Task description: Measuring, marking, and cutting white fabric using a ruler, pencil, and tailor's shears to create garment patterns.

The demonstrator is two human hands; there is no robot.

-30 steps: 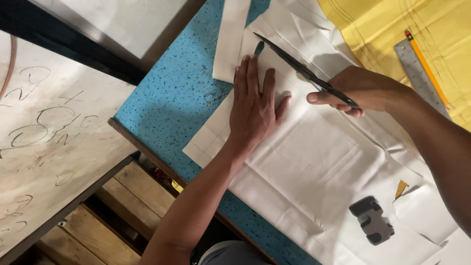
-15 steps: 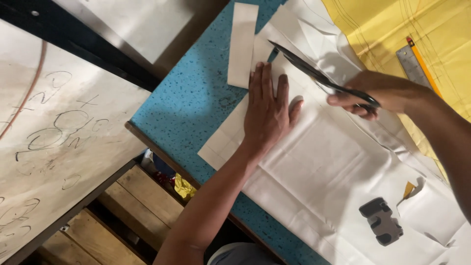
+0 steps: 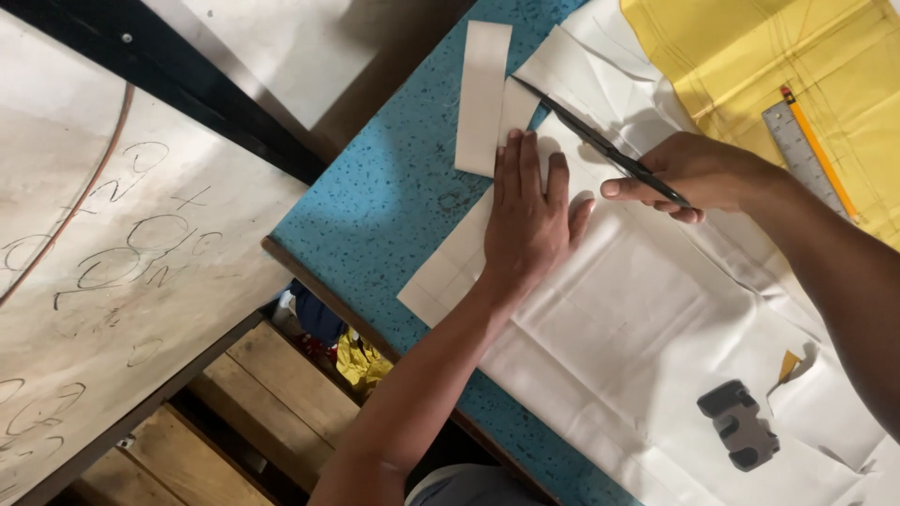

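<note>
My left hand [image 3: 530,215] lies flat, fingers spread, on white fabric [image 3: 656,328] spread over a blue speckled table [image 3: 394,187]. My right hand [image 3: 698,173] grips the handles of black scissors [image 3: 600,142], whose long blades reach up-left over the fabric toward its far edge. A cut white strip [image 3: 483,94] lies on the table just beyond my left fingertips, with a smaller white piece beside it.
Yellow fabric [image 3: 750,56] lies at the top right with a metal ruler [image 3: 797,150] and an orange pencil [image 3: 820,150] on it. A small dark grey object [image 3: 738,424] and a yellow chalk bit [image 3: 787,365] rest on the white fabric. A scribbled board [image 3: 112,281] stands left.
The view has shifted, so hands and cloth sit lower and further right in the frame. The scissors have stayed along the fabric's far edge near the cut strip.
</note>
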